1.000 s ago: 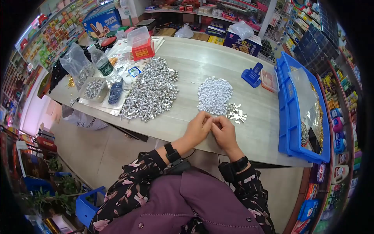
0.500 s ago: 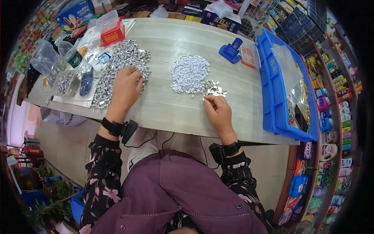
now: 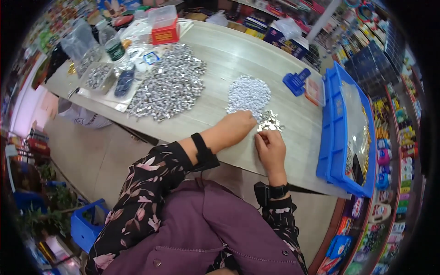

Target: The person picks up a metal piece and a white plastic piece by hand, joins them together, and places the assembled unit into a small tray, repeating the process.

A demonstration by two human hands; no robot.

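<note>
My left hand point(image 3: 235, 129) reaches across to the near edge of a pile of small white bead-like pieces point(image 3: 249, 94). Its fingers are pinched together, and what they hold is too small to make out. Just right of it, my right hand point(image 3: 273, 149) rests low over the table, thumb and fingers closed at the near edge of a small heap of flat shiny silver pieces point(image 3: 271, 120). Anything between those fingertips is hidden. A far larger heap of small silver metal pieces point(image 3: 172, 82) spreads over the table's left part.
A blue plastic crate point(image 3: 326, 137) stands at the table's right end, beside a clear lidded box point(image 3: 315, 89) and a blue tool-like object point(image 3: 297, 82). At left are a clear bottle point(image 3: 111, 43), an open tub point(image 3: 98, 78) and a red box point(image 3: 166, 34).
My left hand has left the large silver heap and come right, to the white pile beside my right hand. My right hand stays by the flat silver pieces. The view has shifted.
</note>
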